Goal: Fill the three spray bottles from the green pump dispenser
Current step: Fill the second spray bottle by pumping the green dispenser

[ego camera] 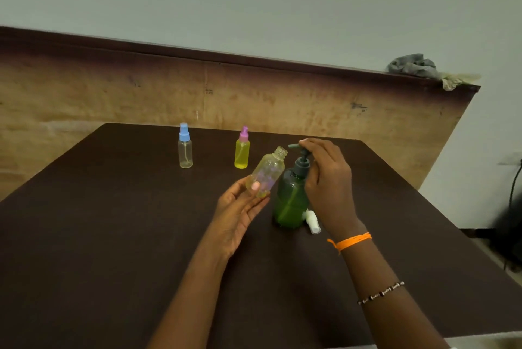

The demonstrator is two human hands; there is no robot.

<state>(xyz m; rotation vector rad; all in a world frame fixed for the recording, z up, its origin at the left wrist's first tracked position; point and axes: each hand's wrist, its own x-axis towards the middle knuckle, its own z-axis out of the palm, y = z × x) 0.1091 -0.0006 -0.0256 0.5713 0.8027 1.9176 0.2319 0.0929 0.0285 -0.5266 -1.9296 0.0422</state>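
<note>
Left hand (240, 207) holds an uncapped clear plastic spray bottle (267, 172) with a threaded neck, tilted so its mouth points up-right toward the pump spout; thumb presses the bottle's front, fingers curl behind it. A faint yellowish tint shows in it; fill level hard to judge.

Right hand (327, 176) sits on top of the translucent green plastic pump dispenser (291, 201), fingers bent over the dark grey pump head (302, 158). Hand hides most of the head, only the spout tip pokes out left. Bottle mouth sits just beside the spout, slightly below it; can't tell if they touch.

Dispenser stands upright on the dark brown matte table (113, 235), mid-right. A white spray cap (313, 221) lies on its side just right of the dispenser base, partly behind the right wrist.

Farther back, well apart from the hands: clear cylindrical spray bottle with blue cap (185, 148), nearly empty, and one with a pink cap (242, 150), full of yellow liquid. Both upright.

Orange thread band (351, 241) and beaded bracelet (381, 292) on the right forearm. Crumpled grey cloth (412, 66) on the worn wooden board (254, 94) behind the table. Dark blurred shape at right edge, unreadable.
</note>
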